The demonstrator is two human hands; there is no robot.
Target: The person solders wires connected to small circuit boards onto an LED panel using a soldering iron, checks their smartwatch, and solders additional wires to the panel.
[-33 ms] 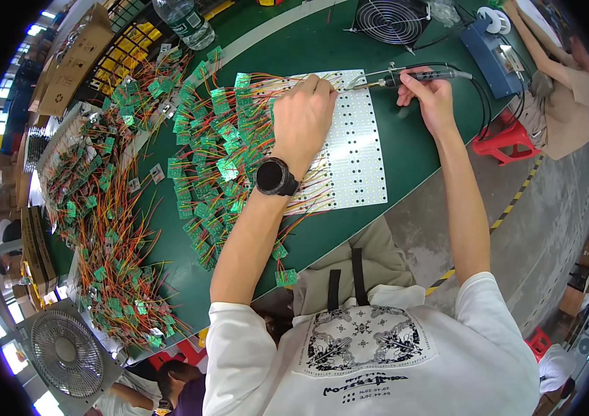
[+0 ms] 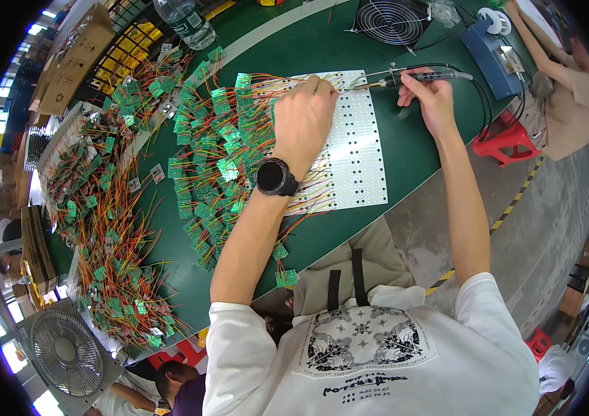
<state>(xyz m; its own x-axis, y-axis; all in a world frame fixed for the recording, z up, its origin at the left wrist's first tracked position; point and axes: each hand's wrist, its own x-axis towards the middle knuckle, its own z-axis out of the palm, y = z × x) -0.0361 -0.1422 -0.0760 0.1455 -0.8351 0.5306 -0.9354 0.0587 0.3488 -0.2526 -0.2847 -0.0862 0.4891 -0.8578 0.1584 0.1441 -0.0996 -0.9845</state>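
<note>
A white LED panel [image 2: 355,163] lies on the green table [image 2: 405,139]. Red and yellow wires run from its left edge to several small green circuit boards [image 2: 214,159]. My left hand [image 2: 305,114], with a black watch [image 2: 275,177] on the wrist, rests on the panel's top part, fingertips pinched at a wire near the top edge. My right hand [image 2: 429,93] grips a soldering iron [image 2: 412,75] like a pen. Its tip points left, just beside my left fingertips at the panel's top edge.
A heap of wired green boards [image 2: 100,229] covers the table's left. A fan [image 2: 391,17], a blue box [image 2: 492,48] and a water bottle [image 2: 183,17] stand at the far side. Another person [image 2: 558,90] sits top right by a red stool [image 2: 506,142]. A floor fan [image 2: 65,353] stands lower left.
</note>
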